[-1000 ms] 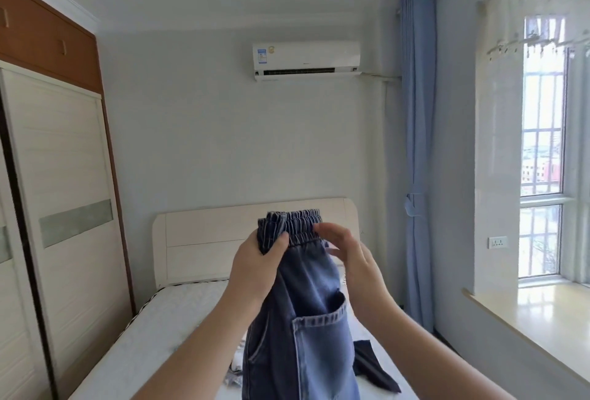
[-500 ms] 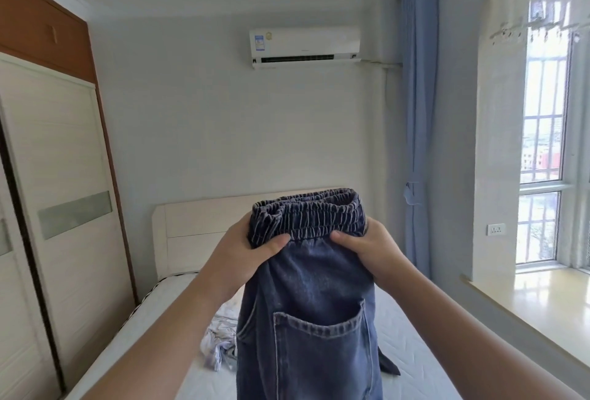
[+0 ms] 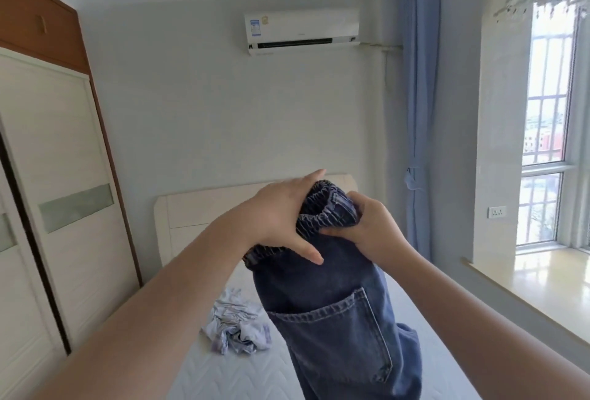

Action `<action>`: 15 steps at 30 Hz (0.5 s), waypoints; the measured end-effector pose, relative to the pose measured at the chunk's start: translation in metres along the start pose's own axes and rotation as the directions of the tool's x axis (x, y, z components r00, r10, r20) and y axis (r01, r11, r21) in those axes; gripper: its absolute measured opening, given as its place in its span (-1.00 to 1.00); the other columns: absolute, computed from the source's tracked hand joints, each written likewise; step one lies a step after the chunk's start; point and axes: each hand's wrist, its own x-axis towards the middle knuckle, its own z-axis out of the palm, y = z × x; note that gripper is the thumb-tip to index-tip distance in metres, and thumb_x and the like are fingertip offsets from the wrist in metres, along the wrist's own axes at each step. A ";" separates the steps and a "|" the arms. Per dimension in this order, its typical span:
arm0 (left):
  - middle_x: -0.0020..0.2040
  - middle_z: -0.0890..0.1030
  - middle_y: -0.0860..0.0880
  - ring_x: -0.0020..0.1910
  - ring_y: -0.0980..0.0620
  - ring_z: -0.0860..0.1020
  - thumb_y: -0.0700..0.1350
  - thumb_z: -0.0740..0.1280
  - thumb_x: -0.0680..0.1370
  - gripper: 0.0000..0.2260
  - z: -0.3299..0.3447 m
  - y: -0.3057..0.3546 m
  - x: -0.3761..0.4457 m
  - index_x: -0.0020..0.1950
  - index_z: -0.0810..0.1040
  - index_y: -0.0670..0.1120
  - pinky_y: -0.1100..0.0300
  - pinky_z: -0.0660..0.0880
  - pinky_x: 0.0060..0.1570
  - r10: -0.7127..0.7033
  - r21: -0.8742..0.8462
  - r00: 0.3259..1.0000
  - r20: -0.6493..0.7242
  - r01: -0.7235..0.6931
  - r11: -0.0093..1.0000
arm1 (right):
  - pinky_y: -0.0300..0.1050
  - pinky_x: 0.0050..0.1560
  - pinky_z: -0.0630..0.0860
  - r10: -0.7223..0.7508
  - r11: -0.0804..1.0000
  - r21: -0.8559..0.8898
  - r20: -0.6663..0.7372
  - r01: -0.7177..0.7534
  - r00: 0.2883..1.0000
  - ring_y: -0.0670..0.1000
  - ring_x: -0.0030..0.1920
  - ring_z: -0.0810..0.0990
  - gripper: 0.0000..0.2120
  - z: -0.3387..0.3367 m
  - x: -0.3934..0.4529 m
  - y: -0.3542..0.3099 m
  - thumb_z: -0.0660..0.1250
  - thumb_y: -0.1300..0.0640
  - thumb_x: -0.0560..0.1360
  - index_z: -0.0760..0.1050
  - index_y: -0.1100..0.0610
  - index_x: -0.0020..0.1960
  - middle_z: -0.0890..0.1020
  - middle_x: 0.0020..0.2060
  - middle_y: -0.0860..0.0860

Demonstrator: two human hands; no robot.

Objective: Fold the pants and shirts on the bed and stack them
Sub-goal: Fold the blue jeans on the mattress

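both hands hold dark blue jeans (image 3: 332, 313) up over the bed (image 3: 230, 371). the left hand (image 3: 281, 217) lies half-spread across the elastic waistband; the right hand (image 3: 367, 227) pinches its bunched end. a crumpled striped shirt (image 3: 236, 326) lies on the mattress.

We count two hands (image 3: 281, 214), one pair of jeans (image 3: 335, 319), and one crumpled shirt (image 3: 236, 326) on one bed (image 3: 223, 374).

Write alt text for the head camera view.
Two bare hands, left hand and right hand, hold blue jeans up by the bunched elastic waistband above a white bed. A crumpled pale shirt lies on the mattress behind.
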 end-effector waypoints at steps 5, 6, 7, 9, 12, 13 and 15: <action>0.13 0.62 0.13 0.12 0.10 0.56 0.04 0.64 0.25 -0.33 0.019 -0.003 0.017 0.30 0.45 0.10 0.19 0.48 0.13 -0.034 -0.170 0.999 0.024 0.038 0.985 | 0.02 -0.04 0.60 0.081 0.997 -0.009 -0.020 -0.081 0.997 -0.02 -0.16 0.66 -0.58 -0.006 -0.007 0.013 0.66 -0.06 0.19 0.59 0.06 -0.07 0.69 -0.21 -0.03; 0.01 0.64 0.14 0.03 0.10 0.59 0.03 0.61 0.27 -0.50 0.025 -0.001 0.019 0.13 0.52 0.09 0.19 0.51 0.02 -0.046 -0.166 0.999 0.021 0.048 0.985 | 0.01 -0.03 0.60 0.097 0.995 0.006 0.001 -0.097 0.995 -0.04 -0.15 0.66 -0.58 -0.008 -0.009 0.020 0.65 -0.07 0.19 0.60 0.04 -0.06 0.70 -0.20 -0.04; -0.08 0.65 0.15 -0.06 0.11 0.60 0.04 0.58 0.27 -0.61 0.032 0.001 0.022 0.02 0.54 0.09 0.20 0.52 -0.07 -0.055 -0.169 0.998 0.027 0.059 0.984 | -0.01 -0.01 0.61 0.108 0.993 0.036 0.027 -0.109 0.994 -0.06 -0.13 0.67 -0.59 -0.010 -0.013 0.026 0.64 -0.09 0.20 0.61 0.01 -0.04 0.70 -0.18 -0.05; -0.17 0.64 0.13 -0.16 0.16 0.59 0.04 0.53 0.27 -0.71 0.046 0.005 0.026 -0.08 0.54 0.08 0.23 0.49 -0.20 -0.066 -0.182 0.996 0.053 0.075 0.980 | -0.07 0.04 0.61 0.120 0.983 0.128 0.113 -0.135 0.986 -0.09 -0.05 0.68 -0.59 -0.016 -0.025 0.044 0.59 -0.12 0.25 0.61 -0.07 0.05 0.71 -0.09 -0.09; -0.16 0.61 0.12 -0.19 0.19 0.57 0.02 0.51 0.30 -0.72 0.066 0.007 0.028 -0.07 0.52 0.06 0.20 0.52 -0.22 -0.092 -0.173 0.991 0.098 0.108 0.979 | -0.12 0.10 0.58 0.224 0.929 0.234 0.265 -0.288 0.938 -0.07 0.11 0.66 -0.62 -0.024 -0.057 0.084 0.48 -0.15 0.39 0.56 -0.17 0.18 0.69 0.08 -0.10; -0.15 0.61 0.11 -0.19 0.18 0.57 0.02 0.51 0.31 -0.72 0.073 0.008 0.027 -0.06 0.52 0.04 0.18 0.54 -0.20 -0.102 -0.167 0.989 0.108 0.120 0.979 | -0.18 0.10 0.57 0.280 0.908 0.230 0.290 -0.351 0.915 -0.06 0.14 0.65 -0.66 -0.026 -0.071 0.100 0.43 -0.16 0.45 0.54 -0.17 0.21 0.68 0.11 -0.09; -0.15 0.61 0.10 -0.19 0.17 0.57 0.00 0.51 0.32 -0.72 0.088 0.009 0.025 -0.05 0.52 0.03 0.17 0.55 -0.19 -0.110 -0.156 0.985 0.134 0.130 0.979 | -0.21 0.14 0.54 0.437 0.859 0.162 0.265 -0.486 0.860 -0.02 0.18 0.62 -0.61 -0.023 -0.102 0.134 0.33 -0.20 0.52 0.51 -0.05 0.27 0.66 0.15 -0.07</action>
